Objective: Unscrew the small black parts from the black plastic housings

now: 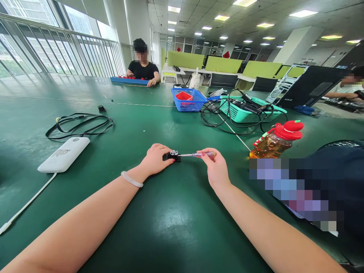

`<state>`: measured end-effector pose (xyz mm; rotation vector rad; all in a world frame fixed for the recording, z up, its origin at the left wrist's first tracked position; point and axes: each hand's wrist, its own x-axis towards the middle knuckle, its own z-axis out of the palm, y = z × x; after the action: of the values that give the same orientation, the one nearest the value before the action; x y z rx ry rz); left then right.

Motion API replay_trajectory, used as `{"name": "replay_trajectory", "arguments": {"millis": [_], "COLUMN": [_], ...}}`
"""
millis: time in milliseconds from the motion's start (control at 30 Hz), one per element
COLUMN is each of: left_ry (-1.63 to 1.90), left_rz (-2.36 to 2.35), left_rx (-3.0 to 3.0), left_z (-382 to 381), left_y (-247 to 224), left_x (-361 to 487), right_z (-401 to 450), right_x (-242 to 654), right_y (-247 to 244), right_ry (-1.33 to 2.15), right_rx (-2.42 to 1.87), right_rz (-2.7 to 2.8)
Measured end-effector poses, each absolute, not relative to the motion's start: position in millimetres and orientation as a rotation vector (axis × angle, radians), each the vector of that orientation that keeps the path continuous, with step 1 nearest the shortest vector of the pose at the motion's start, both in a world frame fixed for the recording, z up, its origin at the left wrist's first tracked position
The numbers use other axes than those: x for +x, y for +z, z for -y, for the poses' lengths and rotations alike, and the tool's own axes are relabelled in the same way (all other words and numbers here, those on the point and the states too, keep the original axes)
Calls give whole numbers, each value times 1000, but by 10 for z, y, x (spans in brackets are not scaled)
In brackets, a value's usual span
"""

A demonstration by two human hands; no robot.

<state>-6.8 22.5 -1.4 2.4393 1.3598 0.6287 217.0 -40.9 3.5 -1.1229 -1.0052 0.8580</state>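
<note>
On the green table, my left hand point(157, 158) is closed on a small black block point(176, 158) that carries a silver metal part point(174, 152) on top. What exactly this piece is, I cannot make out. My right hand point(215, 168) pinches the clear purplish handle of a screwdriver point(196, 154). Its thin shaft lies level and points left, with the tip at or close to the silver part; whether they touch is too small to tell. A pale bangle point(132, 179) circles my left wrist.
Left lie a white power bank point(64, 154) and a looped black cable point(79, 125). Beyond my hands stand a blue basket point(189, 107) and a green basket point(239, 115) with cables. Right are a red-lidded bottle point(273, 144) and dark cloth point(327, 178). Across the table sits a person point(143, 70).
</note>
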Motion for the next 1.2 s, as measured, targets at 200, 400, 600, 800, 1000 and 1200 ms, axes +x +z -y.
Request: {"name": "replay_trajectory", "arguments": {"millis": [200,400,600,800,1000,1200], "left_ry": [639,634,573,570,541,528], "left_rz": [-1341,-1220,-1130,-1089,-996,-969], "left_rx": [2432,2450,2478,2494,2519,2536], "left_z": [-231,-194,-163,-158,-142,-126], "left_y": [-17,22,52,59,81,85], "left_x": [-77,-81,-75,-80,-80,-68], "right_z": [390,367,320,292,264,254], "right_x": [2178,2210,2252,2276,2298,2328], "right_y": [24,9,-39,-90,-136,-137], "right_ry": [902,983,1058,1042,1116,1067], "right_rx": [-1091,-1060,-1058,-1041,-1017,-1010], "right_rz": [937,928,852,822,865,840]}}
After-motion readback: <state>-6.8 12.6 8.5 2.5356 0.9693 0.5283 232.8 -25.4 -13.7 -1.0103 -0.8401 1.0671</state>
